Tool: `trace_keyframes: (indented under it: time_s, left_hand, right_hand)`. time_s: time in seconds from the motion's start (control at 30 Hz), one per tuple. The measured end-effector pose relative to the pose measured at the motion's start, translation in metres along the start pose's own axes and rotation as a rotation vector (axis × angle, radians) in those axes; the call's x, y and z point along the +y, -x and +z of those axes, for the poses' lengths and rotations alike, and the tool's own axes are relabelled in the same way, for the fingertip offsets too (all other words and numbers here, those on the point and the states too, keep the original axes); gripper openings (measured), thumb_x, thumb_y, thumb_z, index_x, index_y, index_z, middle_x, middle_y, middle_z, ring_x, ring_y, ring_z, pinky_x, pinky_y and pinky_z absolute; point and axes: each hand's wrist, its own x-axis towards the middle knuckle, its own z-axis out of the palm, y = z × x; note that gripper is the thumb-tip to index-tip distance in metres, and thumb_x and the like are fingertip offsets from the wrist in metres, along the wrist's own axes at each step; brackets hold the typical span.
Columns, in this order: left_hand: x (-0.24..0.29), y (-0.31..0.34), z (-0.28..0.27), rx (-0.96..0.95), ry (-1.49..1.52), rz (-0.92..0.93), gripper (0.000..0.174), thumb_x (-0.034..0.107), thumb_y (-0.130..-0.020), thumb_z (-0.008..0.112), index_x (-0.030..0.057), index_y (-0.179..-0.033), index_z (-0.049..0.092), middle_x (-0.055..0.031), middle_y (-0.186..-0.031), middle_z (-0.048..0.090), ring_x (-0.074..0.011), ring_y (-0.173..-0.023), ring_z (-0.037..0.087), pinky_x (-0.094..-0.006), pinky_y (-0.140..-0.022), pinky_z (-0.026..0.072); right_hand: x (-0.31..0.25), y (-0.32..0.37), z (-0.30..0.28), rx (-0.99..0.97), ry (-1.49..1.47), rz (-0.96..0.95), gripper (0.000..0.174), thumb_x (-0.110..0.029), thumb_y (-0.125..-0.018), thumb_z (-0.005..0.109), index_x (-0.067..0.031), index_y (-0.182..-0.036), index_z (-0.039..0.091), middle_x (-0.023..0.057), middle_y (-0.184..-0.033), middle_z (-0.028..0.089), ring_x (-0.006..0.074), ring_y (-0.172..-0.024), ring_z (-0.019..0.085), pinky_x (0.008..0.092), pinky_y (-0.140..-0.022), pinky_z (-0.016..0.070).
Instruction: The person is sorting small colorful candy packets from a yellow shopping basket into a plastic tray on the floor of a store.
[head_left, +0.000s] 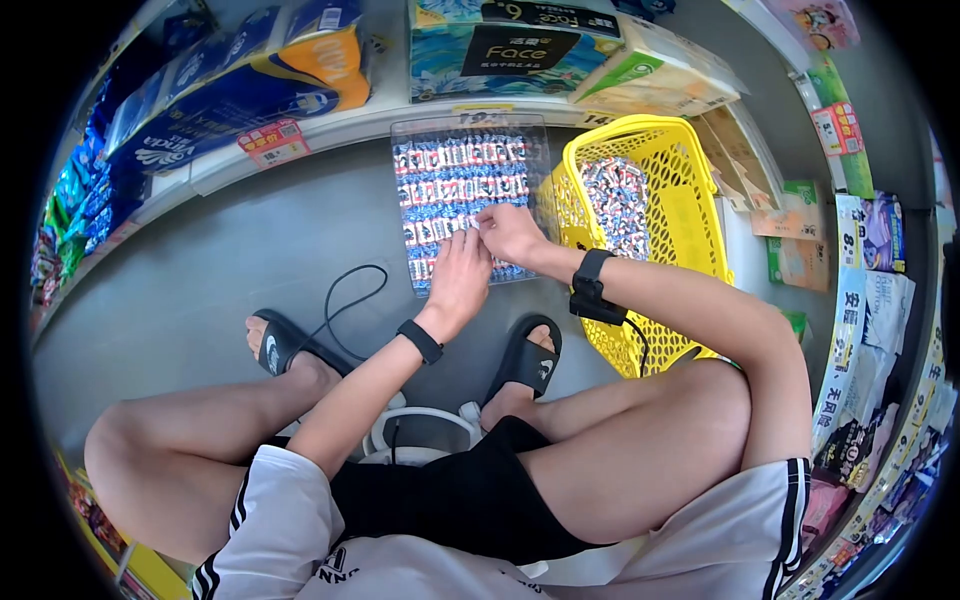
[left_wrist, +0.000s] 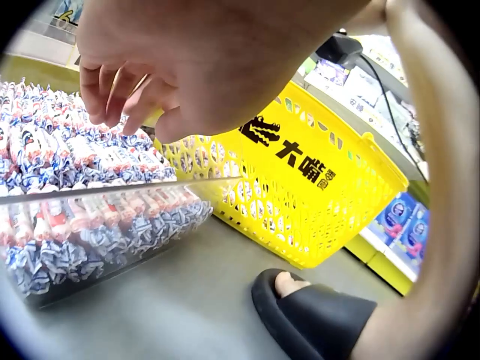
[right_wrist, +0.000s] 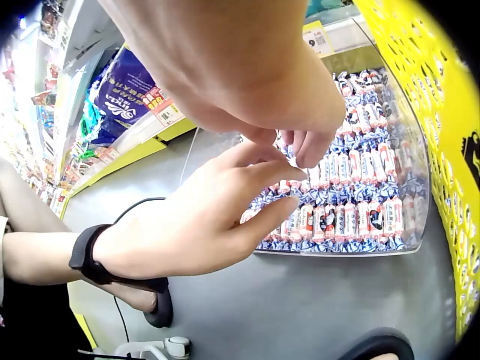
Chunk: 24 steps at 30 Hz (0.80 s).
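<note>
A clear plastic box (head_left: 455, 190) full of rows of red, white and blue wrapped candies lies on the grey floor. Both hands hover over its near right part. My right hand (head_left: 503, 228) curls its fingertips (right_wrist: 300, 146) and pinches a candy just above the rows. My left hand (head_left: 465, 255) reaches in beside it, its fingers (right_wrist: 262, 176) fairly straight and close to the right fingertips. From the left wrist view the left hand (left_wrist: 120, 105) hangs over the candies (left_wrist: 90, 217) with nothing seen in it. A yellow basket (head_left: 640, 125) holding more candies (head_left: 615, 205) stands right of the box.
Shelves with blue tissue packs (head_left: 230, 95) and boxed tissues (head_left: 515, 50) run behind the box; more goods (head_left: 870, 290) line the right. A black cable (head_left: 350, 295) loops on the floor. My feet in black sandals (head_left: 530, 355) flank a white stool (head_left: 420, 430).
</note>
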Motion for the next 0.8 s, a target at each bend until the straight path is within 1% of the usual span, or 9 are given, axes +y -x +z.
trace_keyframes:
  time_s: [0.07, 0.1, 0.13, 0.23, 0.37, 0.4, 0.47, 0.6, 0.8]
  left_hand:
    - [0.004, -0.003, -0.008, 0.044, 0.173, 0.004, 0.021, 0.008, -0.080, 0.066, -0.0030, -0.098, 0.068, -0.0173, -0.112, 0.058, -0.0327, -0.105, 0.056, -0.0444, -0.089, 0.0487]
    - [0.006, -0.006, -0.011, 0.177, 0.231, 0.024, 0.016, 0.008, -0.082, 0.066, -0.0020, -0.094, 0.068, -0.0188, -0.101, 0.062, -0.0348, -0.096, 0.060, -0.0475, -0.083, 0.0510]
    - [0.008, -0.010, -0.013, 0.183, 0.232, 0.034, 0.016, 0.008, -0.082, 0.066, -0.0020, -0.094, 0.068, -0.0188, -0.101, 0.062, -0.0348, -0.096, 0.060, -0.0475, -0.083, 0.0510]
    - [0.018, -0.017, -0.034, 0.332, 0.421, 0.135, 0.013, 0.004, -0.082, 0.068, -0.0045, -0.090, 0.064, -0.0210, -0.087, 0.063, -0.0384, -0.084, 0.062, -0.0491, -0.075, 0.0528]
    - [0.044, -0.023, -0.065, 0.398, 0.492, 0.149, 0.012, 0.006, -0.086, 0.068, -0.0046, -0.090, 0.064, -0.0196, -0.088, 0.062, -0.0373, -0.084, 0.062, -0.0486, -0.074, 0.0519]
    - [0.051, -0.025, -0.070, 0.395, 0.491, 0.158, 0.012, 0.006, -0.086, 0.068, -0.0046, -0.090, 0.064, -0.0196, -0.088, 0.062, -0.0373, -0.084, 0.062, -0.0486, -0.074, 0.0519]
    - [0.065, -0.027, -0.082, 0.386, 0.535, 0.185, 0.011, 0.007, -0.087, 0.068, -0.0031, -0.090, 0.065, -0.0177, -0.085, 0.060, -0.0360, -0.084, 0.062, -0.0476, -0.075, 0.0520]
    - [0.100, -0.035, -0.100, 0.368, 0.537, 0.274, 0.012, 0.009, -0.088, 0.069, -0.0017, -0.090, 0.066, -0.0166, -0.088, 0.060, -0.0354, -0.087, 0.062, -0.0459, -0.078, 0.0520]
    - [0.153, -0.058, -0.095, 0.297, 0.539, 0.386, 0.012, 0.010, -0.089, 0.066, -0.0022, -0.090, 0.063, -0.0166, -0.090, 0.060, -0.0356, -0.089, 0.062, -0.0463, -0.081, 0.0523]
  right_hand:
    - [-0.003, 0.010, -0.010, 0.048, -0.044, -0.060, 0.034, -0.015, -0.090, 0.060, 0.0004, -0.118, 0.072, 0.0256, -0.105, 0.074, 0.0384, -0.102, 0.072, 0.0428, -0.093, 0.0555]
    - [-0.005, 0.015, -0.017, 0.058, -0.043, -0.057, 0.034, -0.015, -0.090, 0.060, 0.0004, -0.118, 0.072, 0.0256, -0.105, 0.074, 0.0384, -0.102, 0.072, 0.0428, -0.093, 0.0555]
    - [-0.008, 0.019, -0.024, 0.091, -0.030, -0.141, 0.032, -0.014, -0.091, 0.060, 0.0005, -0.116, 0.073, 0.0253, -0.103, 0.074, 0.0387, -0.101, 0.072, 0.0431, -0.092, 0.0557]
    - [-0.011, 0.029, -0.041, 0.178, 0.006, -0.342, 0.026, -0.012, -0.093, 0.060, -0.0004, -0.112, 0.074, 0.0229, -0.098, 0.075, 0.0375, -0.093, 0.074, 0.0423, -0.086, 0.0576]
    - [-0.011, 0.051, -0.078, 0.278, -0.010, -0.295, 0.022, -0.015, -0.093, 0.064, -0.0010, -0.106, 0.075, 0.0198, -0.093, 0.076, 0.0320, -0.086, 0.076, 0.0385, -0.079, 0.0587]
    - [-0.008, 0.053, -0.084, 0.348, -0.018, -0.299, 0.021, -0.014, -0.091, 0.063, -0.0015, -0.103, 0.075, 0.0192, -0.090, 0.076, 0.0325, -0.083, 0.075, 0.0393, -0.078, 0.0586]
    - [0.001, 0.061, -0.099, 0.428, -0.062, -0.298, 0.019, -0.010, -0.088, 0.060, -0.0013, -0.096, 0.075, 0.0222, -0.084, 0.074, 0.0395, -0.083, 0.073, 0.0467, -0.081, 0.0580]
    - [0.018, 0.079, -0.125, 0.540, -0.104, -0.229, 0.022, -0.014, -0.086, 0.061, 0.0015, -0.093, 0.075, 0.0242, -0.081, 0.072, 0.0391, -0.079, 0.073, 0.0443, -0.078, 0.0588]
    - [0.072, 0.096, -0.146, 0.697, -0.040, -0.113, 0.025, -0.021, -0.085, 0.063, 0.0006, -0.087, 0.075, 0.0236, -0.081, 0.072, 0.0407, -0.078, 0.072, 0.0467, -0.079, 0.0575]
